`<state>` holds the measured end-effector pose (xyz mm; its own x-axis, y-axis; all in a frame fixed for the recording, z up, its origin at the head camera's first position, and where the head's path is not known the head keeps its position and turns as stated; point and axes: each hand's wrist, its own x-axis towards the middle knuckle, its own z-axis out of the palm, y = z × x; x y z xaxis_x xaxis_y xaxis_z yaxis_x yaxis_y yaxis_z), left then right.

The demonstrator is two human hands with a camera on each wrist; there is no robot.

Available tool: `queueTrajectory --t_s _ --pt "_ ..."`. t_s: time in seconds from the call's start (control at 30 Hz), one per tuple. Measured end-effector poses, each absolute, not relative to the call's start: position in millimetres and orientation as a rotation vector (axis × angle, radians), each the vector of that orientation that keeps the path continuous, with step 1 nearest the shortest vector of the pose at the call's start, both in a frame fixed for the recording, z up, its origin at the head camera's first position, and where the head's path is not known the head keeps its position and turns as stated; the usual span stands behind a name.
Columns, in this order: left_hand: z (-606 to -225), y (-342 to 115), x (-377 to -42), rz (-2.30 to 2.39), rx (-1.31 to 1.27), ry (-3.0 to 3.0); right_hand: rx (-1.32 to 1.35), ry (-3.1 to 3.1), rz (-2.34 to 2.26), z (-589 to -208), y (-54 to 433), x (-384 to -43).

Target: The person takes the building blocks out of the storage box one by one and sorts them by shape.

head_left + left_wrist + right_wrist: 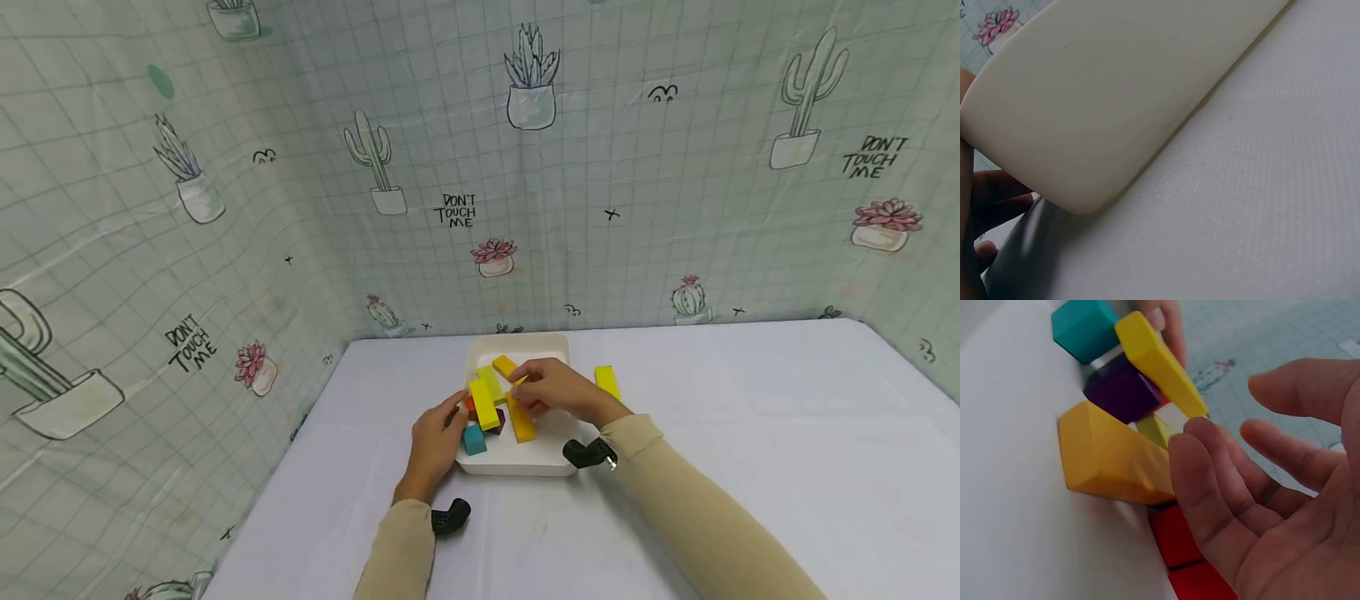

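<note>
A white tray [517, 465] holds a loose pile of coloured blocks. My left hand [435, 437] grips its left rim, some of the fingers lying along the outer wall. Over the tray's right side, my right hand [558, 387] has its thumb apart from its loosely bent fingers, fingertips right by an orange block [1116, 456]. A yellow block [483, 404] leans across the pile, near the left fingertips. Around it lie a purple block [1122, 394], a teal block [474, 439] and a yellow-green block [491, 383]. Red blocks [1179, 537] show below the right fingers.
Another yellow block [607, 382] lies on the white tabletop [750, 417], just right of the tray. Behind and to the left hangs a gridded cloth [600, 167] printed with cacti.
</note>
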<state>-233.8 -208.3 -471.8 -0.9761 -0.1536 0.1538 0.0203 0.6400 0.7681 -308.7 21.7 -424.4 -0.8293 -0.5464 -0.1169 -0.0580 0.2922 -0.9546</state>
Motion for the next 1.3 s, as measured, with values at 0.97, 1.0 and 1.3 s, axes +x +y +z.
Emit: queueTrajectory --t_s 0.97,1.0,1.3 --pt "-472.2 -208.0 -234.2 -1.249 0.108 -2.666 -0.425 2.194 -1.592 -434.1 -8.4 -308.1" --pt "-472.2 -208.1 -234.2 -1.248 0.104 -2.669 -0.417 2.201 -1.589 -433.4 -9.6 -307.4" --pt "-469.7 -209.4 -233.8 -1.228 0.045 -2.661 -0.400 2.305 -1.472 -432.1 -23.2 -308.1"
